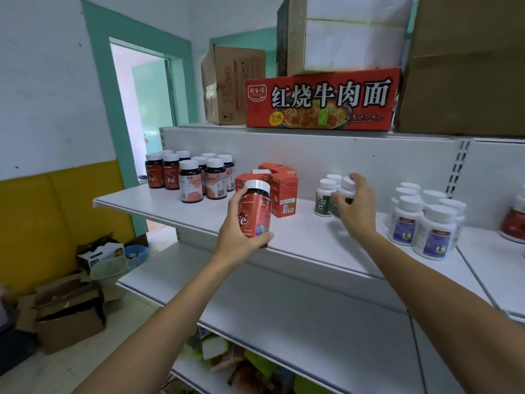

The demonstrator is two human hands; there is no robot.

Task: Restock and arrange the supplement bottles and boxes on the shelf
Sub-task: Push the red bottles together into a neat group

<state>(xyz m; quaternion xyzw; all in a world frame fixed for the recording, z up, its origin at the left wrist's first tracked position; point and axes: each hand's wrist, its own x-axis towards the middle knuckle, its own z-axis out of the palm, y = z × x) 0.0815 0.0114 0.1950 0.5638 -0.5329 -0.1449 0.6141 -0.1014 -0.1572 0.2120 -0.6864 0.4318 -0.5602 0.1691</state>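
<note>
My left hand (237, 233) grips a dark bottle with a red Fe label and silver cap (257, 207) just above the front edge of the white shelf (176, 206). My right hand (356, 207) curls round a white bottle with a green label (345, 187), next to another white green-label bottle (324, 197). Several dark Fe bottles (189, 174) stand grouped at the shelf's left. Red boxes (279, 186) sit behind the held Fe bottle. To the right stand several white bottles with blue labels (426, 220).
A red noodle carton (321, 100) and brown cardboard boxes (466, 66) sit on top of the unit. A lower white shelf (312, 314) runs beneath. Open cardboard boxes (68, 305) lie on the floor at left. A red container (514, 220) shows at the right edge.
</note>
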